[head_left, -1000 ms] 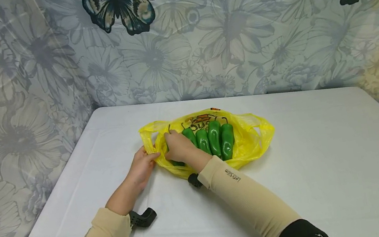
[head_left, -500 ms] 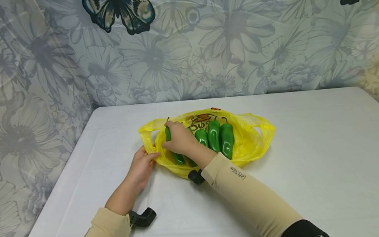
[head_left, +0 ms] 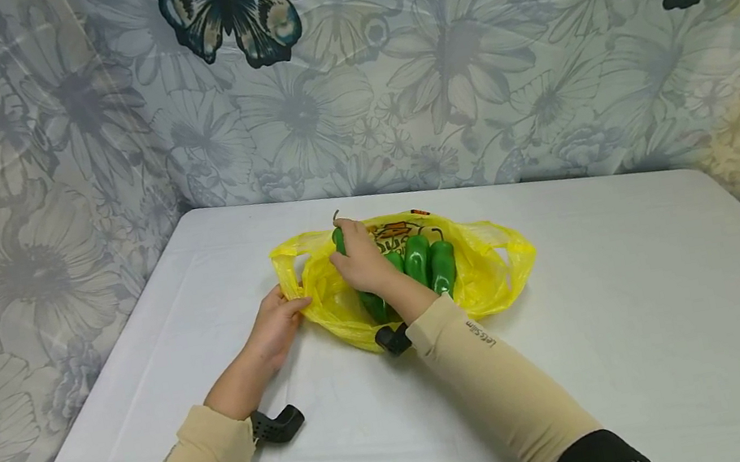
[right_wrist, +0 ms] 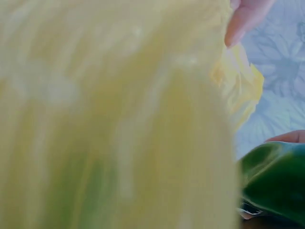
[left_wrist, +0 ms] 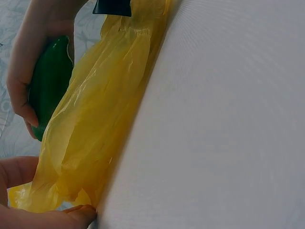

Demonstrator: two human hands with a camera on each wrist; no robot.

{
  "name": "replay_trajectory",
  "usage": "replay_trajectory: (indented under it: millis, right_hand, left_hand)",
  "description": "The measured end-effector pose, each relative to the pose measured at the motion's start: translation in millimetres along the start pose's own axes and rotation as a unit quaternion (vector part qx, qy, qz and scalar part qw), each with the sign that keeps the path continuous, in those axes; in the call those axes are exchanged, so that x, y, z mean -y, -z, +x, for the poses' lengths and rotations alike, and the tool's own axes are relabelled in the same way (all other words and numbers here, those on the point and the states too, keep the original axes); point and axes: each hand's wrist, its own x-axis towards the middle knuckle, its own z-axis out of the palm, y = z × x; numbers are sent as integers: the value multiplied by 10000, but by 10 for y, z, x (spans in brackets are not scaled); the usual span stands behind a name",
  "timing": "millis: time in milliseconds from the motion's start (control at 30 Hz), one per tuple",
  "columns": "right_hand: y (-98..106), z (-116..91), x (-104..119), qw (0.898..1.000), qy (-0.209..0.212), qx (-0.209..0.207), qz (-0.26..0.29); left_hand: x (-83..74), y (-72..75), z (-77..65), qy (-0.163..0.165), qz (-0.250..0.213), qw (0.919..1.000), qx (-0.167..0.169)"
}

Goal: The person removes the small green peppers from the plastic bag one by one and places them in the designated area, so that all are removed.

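A yellow plastic bag (head_left: 493, 279) lies opened on the table in the head view, with several glossy green peppers (head_left: 443, 263) inside. My right hand (head_left: 362, 259) grips one green pepper (left_wrist: 50, 88) at the bag's left part, its stem pointing up above the fingers. In the head view that hand covers much of the pepper. My left hand (head_left: 275, 332) pinches the bag's left edge near the handle loop, thumb on top. The right wrist view is mostly filled by blurred yellow plastic, with the held pepper (right_wrist: 276, 181) at its right edge.
A white-covered table (head_left: 652, 313) extends around the bag. Black wrist-camera mounts (head_left: 280, 425) stick out below both wrists. Behind the table hangs a patterned cloth (head_left: 445, 69) with flowers and butterflies.
My right hand has lifted the pepper up and moved slightly right, away from the bag's left side. My left hand keeps its place on the bag's edge.
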Motion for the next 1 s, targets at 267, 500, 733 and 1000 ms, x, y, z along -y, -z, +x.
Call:
replay_trajectory:
  millis: [267,500,733,1000]
  right_hand:
    - [187,-52,-71,9979,-230,120,598]
    - [396,-100,-153,9913,-811,41,1036]
    - [591,-155,-250,9879,-971,30,1209]
    - [790,-227,-327,9761,-1001,-34,1928]
  left_hand:
    - [0,-9,3,8,-13,10000,-25]
    - [-6,-9,1,27,-36,10000,-28]
    - [-4,-1,11,50,-9,10000,-10]
    - [-6,-2,10,38,60,10000,-19]
